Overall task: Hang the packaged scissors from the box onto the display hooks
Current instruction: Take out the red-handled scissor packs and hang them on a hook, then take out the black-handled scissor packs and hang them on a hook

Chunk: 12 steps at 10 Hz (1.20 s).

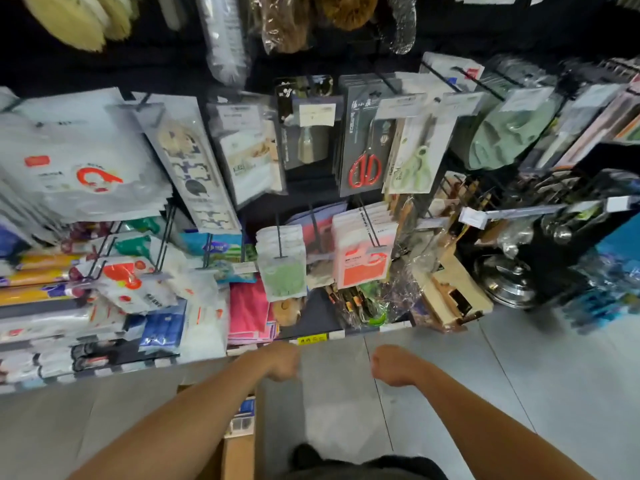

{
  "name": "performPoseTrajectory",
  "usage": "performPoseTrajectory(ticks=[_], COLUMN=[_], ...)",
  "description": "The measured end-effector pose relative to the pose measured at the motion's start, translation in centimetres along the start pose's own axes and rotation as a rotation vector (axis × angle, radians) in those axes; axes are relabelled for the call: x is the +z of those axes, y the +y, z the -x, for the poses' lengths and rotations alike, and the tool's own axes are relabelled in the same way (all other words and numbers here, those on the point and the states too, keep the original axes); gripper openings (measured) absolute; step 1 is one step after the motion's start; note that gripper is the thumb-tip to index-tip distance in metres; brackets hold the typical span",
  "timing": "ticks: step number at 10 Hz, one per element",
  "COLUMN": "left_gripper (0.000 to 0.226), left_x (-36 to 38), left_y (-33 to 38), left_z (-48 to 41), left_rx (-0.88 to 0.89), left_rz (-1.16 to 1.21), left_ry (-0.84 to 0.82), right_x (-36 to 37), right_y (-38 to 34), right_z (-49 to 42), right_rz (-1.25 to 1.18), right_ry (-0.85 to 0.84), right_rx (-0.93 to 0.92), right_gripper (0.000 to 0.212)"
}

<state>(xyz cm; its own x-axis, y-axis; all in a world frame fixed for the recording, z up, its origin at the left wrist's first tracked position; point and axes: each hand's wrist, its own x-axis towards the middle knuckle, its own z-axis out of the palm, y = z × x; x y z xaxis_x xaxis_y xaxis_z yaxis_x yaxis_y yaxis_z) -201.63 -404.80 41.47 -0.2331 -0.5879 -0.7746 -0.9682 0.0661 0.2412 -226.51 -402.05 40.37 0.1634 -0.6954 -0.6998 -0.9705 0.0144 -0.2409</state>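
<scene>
Both hands look empty right now: left hand [282, 362] and right hand [391, 365] are curled into fists just off the front edge of the shelf [388, 328], nothing visible in either. The cardboard box [239, 448] sits on the floor [450, 375] under the left forearm, with what's probably a carded pack [243, 415] poking out, too blurry to swear it's scissors. Red-handled scissors [364, 170] and a pale green pair [414, 166] already hang on hooks [383, 79] mid-rack. These packs should be light, stiff and flat, with slick plastic fronts. I'd pinch the card's top edge beside the hang hole, not the blister.
</scene>
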Motion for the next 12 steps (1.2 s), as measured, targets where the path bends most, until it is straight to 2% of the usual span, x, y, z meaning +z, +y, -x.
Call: performPoseTrajectory(ticks=[1,2,3,4,5,6,7,8,9,11,12], left_gripper=[0.038,0.036,0.032,0.034,0.034,0.032,0.029,0.025,0.025,0.025,0.022], left_x=[4.2,6.0,9.8,14.8,19.3,21.6,22.9,23.7,24.3,24.0,23.2], left_y=[-3.2,-4.4,-6.0,-8.5,-11.1,-14.3,-15.5,-16.2,-16.5,-19.3,-23.3], left_z=[4.2,7.6,10.8,14.2,18.6,23.2,26.2,27.2,27.0,24.5,21.9], left_rx=[-0.066,-0.085,-0.101,-0.185,-0.224,-0.347,-0.419,-0.398,-0.388,-0.266,-0.195], left_rz=[0.041,0.106,0.041,0.009,-0.030,-0.049,-0.014,-0.008,0.008,0.140,0.111], left_ry=[0.004,0.107,0.182,0.178,0.013,-0.093,-0.008,0.030,-0.010,0.049,-0.009], right_x=[3.0,5.9,9.2,13.5,17.3,21.4,24.1,25.3,26.9,30.0,31.5], right_y=[-0.8,-1.5,-1.8,-2.9,-3.2,-4.4,-6.4,-8.7,-10.7,-17.7,-22.6], right_z=[1.2,2.4,3.6,4.9,6.3,9.1,11.2,12.8,13.2,10.2,7.0], right_rz=[0.023,0.027,0.083,0.153,0.083,0.040,0.020,-0.047,-0.100,-0.189,-0.245], right_ry=[0.001,-0.065,-0.062,-0.086,-0.061,-0.110,-0.183,-0.160,-0.143,-0.197,-0.229], right_rx=[-0.006,-0.076,-0.136,-0.153,-0.142,-0.094,-0.130,-0.099,-0.141,-0.082,-0.060], right_gripper=[0.032,0.034,0.039,0.040,0.042,0.039,0.035,0.020,0.031,0.031,0.016])
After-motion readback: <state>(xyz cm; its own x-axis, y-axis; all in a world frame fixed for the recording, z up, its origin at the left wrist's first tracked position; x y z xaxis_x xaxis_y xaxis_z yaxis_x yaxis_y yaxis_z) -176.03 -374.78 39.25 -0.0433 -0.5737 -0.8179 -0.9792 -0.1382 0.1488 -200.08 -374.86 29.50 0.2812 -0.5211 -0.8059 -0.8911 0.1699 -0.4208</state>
